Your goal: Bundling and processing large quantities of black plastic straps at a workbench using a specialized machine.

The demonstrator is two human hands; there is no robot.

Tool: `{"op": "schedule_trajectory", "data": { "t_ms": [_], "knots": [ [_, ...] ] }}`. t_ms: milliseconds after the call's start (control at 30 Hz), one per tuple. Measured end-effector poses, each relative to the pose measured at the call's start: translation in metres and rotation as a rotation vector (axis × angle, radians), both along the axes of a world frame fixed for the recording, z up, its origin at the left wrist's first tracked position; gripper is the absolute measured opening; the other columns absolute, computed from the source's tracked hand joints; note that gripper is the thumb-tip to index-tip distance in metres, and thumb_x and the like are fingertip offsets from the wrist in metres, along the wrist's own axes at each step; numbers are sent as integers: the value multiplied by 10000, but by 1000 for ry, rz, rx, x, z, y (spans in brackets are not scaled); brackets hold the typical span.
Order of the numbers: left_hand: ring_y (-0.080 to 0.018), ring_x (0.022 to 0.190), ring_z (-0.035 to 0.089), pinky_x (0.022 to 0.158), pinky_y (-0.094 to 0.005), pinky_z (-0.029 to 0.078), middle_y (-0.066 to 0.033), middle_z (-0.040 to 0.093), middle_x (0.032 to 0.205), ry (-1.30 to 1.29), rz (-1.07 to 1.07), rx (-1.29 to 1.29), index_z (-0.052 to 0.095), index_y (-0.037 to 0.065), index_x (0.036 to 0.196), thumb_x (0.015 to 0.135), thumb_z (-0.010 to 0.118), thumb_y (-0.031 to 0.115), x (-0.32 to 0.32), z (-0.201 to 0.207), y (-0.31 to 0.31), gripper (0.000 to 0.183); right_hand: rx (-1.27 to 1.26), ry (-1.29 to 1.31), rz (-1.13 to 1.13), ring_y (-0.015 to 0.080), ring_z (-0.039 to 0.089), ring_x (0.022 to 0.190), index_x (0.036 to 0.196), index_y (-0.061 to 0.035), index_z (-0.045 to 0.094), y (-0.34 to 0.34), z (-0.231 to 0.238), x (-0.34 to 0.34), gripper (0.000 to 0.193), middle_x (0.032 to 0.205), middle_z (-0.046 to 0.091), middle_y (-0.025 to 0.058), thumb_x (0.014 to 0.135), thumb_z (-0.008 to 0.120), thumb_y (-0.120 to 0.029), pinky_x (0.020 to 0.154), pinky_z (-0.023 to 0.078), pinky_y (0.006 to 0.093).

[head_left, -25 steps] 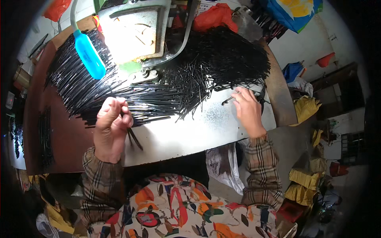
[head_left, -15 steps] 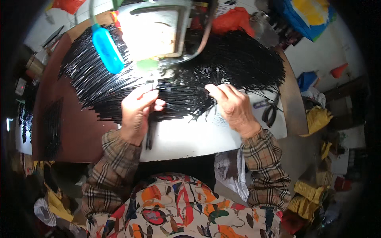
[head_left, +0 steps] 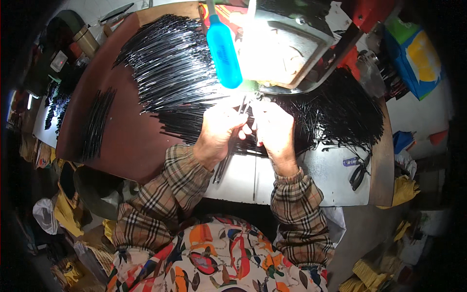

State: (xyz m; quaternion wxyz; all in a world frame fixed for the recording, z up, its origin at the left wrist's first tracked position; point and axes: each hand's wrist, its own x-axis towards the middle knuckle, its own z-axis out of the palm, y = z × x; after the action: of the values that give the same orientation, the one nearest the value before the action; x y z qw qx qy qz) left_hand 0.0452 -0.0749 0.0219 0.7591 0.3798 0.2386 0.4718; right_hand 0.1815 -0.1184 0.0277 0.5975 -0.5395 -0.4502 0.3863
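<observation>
My left hand is closed around a few long, thin black strips; their lower ends hang below my palm over the white tabletop. Close beside it, my right hand pinches one thin dark strip that hangs straight down. Both sets of fingertips meet just under the machine head, by its small metal working part. Glare from the lamp washes out the fingertips, and exactly where the strips touch the metal is hidden. Behind my left hand spreads a big pile of black strips.
A blue bottle-shaped piece hangs left of the machine. More tangled black strips lie at right, with black-handled pliers nearer me. A small bunch of strips rests on the brown board at left. Yellow sacks lie beyond the table's right edge.
The view has shifted, so the table sits further right. My right hand has come over from the pile to beside my left hand under the machine, now with a strip in its fingers.
</observation>
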Motion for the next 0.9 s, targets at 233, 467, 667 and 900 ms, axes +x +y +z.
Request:
{"op": "schedule_trajectory", "data": {
  "t_ms": [233,467,667,900],
  "knots": [
    [-108,602,592,513,-210,476,-81,632,789,23,-109,29,522,-84,1160,841,605,-5,-3,-6,3,339,48,96,25,43,498,446,919,31,600,4,-4,-5,118,621,564,19,911,560,-80,369,388,195],
    [-85,590,556,501,-199,450,-48,607,776,20,-122,36,475,-90,1258,842,603,-1,-1,-10,5,444,78,128,15,47,500,449,901,23,600,3,-4,-6,107,632,553,15,910,555,-73,372,391,190],
    [-82,576,534,492,-201,432,-26,572,738,34,-108,16,462,-86,1278,842,591,-5,1,-3,1,462,76,101,9,47,500,447,882,20,597,2,-5,-4,104,628,547,18,908,557,-72,368,393,194],
    [-79,568,528,486,-197,422,-22,555,704,46,-112,63,485,-94,1246,840,587,-11,2,-3,1,427,66,94,1,47,501,444,876,23,590,3,-9,-3,106,621,550,21,909,558,-72,366,397,195]
  ]
}}
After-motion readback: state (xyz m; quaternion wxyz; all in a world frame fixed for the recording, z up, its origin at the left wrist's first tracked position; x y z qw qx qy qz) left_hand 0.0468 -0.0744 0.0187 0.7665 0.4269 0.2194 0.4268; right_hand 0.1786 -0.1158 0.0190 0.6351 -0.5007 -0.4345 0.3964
